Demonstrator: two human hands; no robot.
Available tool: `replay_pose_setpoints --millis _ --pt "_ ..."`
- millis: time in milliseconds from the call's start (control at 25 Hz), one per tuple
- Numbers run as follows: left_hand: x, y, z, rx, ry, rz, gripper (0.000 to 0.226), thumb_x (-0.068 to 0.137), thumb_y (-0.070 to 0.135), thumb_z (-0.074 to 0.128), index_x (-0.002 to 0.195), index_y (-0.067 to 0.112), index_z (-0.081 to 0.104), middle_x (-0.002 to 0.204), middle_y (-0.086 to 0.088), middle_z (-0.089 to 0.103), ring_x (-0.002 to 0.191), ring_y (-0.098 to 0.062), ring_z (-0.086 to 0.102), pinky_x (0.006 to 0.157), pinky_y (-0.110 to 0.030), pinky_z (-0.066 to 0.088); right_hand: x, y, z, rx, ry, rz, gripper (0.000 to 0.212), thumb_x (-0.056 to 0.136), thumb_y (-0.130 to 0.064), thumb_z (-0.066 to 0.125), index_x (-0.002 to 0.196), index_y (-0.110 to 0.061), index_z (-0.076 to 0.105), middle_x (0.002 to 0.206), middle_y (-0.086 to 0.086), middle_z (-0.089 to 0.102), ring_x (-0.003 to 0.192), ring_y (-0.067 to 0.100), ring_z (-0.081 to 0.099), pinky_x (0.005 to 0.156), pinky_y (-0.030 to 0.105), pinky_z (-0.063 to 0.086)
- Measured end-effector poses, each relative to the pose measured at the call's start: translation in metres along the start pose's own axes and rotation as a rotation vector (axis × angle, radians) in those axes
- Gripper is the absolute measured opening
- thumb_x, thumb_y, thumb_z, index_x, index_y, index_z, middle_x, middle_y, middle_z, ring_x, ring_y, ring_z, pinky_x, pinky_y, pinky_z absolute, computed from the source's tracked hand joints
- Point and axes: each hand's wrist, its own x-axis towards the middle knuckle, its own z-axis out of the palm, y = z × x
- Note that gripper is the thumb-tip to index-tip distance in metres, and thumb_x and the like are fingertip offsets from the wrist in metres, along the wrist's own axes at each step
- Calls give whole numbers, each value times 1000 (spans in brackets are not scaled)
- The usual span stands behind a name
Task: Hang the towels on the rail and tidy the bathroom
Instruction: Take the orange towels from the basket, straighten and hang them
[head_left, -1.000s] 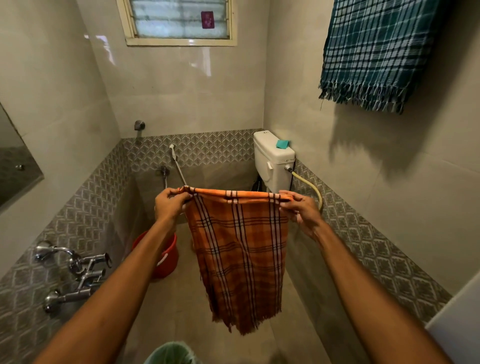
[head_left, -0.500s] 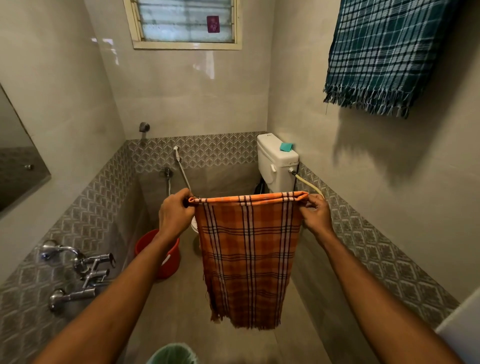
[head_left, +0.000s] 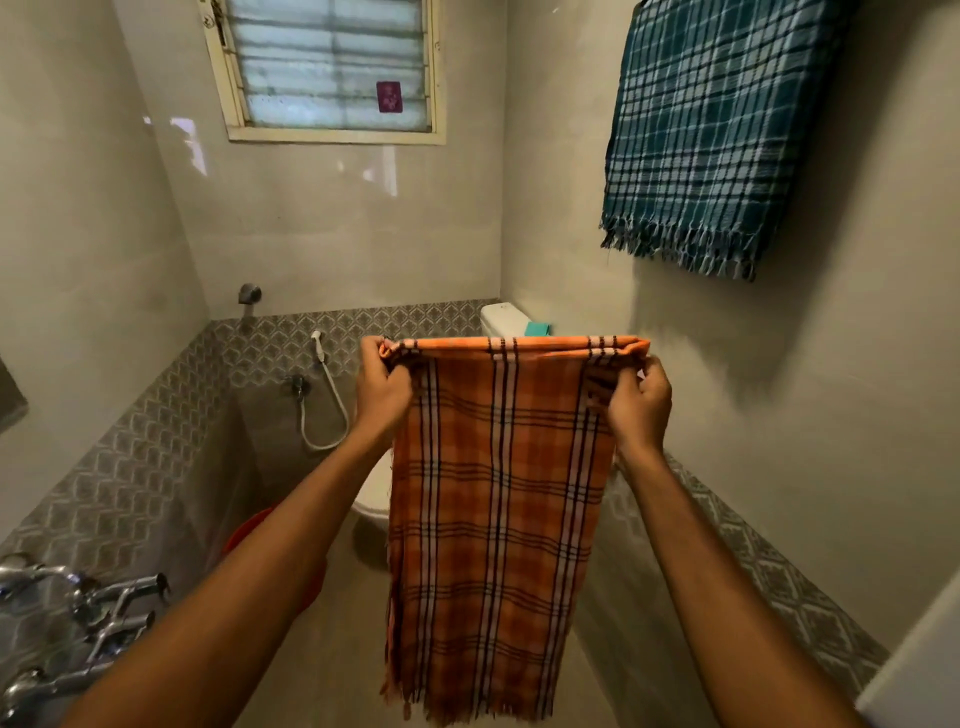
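Note:
An orange checked towel (head_left: 493, 519) hangs folded in front of me, its top fold stretched level. My left hand (head_left: 382, 389) pinches its top left corner and my right hand (head_left: 636, 397) pinches the top right corner. High on the right wall a teal checked towel (head_left: 711, 130) with a fringed hem hangs down; the rail under it is hidden by the cloth and the frame's top edge.
A toilet cistern (head_left: 501, 317) with a small teal object on it stands behind the orange towel, the bowl (head_left: 374, 493) below. A spray hose (head_left: 327, 400) hangs on the far wall. A red bucket (head_left: 249, 530) sits behind my left arm. Taps (head_left: 104, 603) jut out at lower left.
Both hands have raised the orange towel higher and a little to the right, closer to the right wall. The view has tilted up with it.

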Motion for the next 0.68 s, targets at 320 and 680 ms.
replay_pose_setpoints --millis 320,680 --pt "53 85 59 -119 104 198 16 93 10 41 107 15 36 86 -5 54 76 -22 55 67 -50 51 52 -83 -20 338 1 -219 23 102 -18 41 114 -25 60 100 5 75 83 16 75 60 32 61" --pt "153 249 160 -512 59 545 11 98 19 44 104 16 35 86 0 58 76 -18 56 70 -40 48 153 -225 -37 -22 310 -1145 22 104 -19 41 112 -10 59 110 2 65 104 14 61 91 26 49"
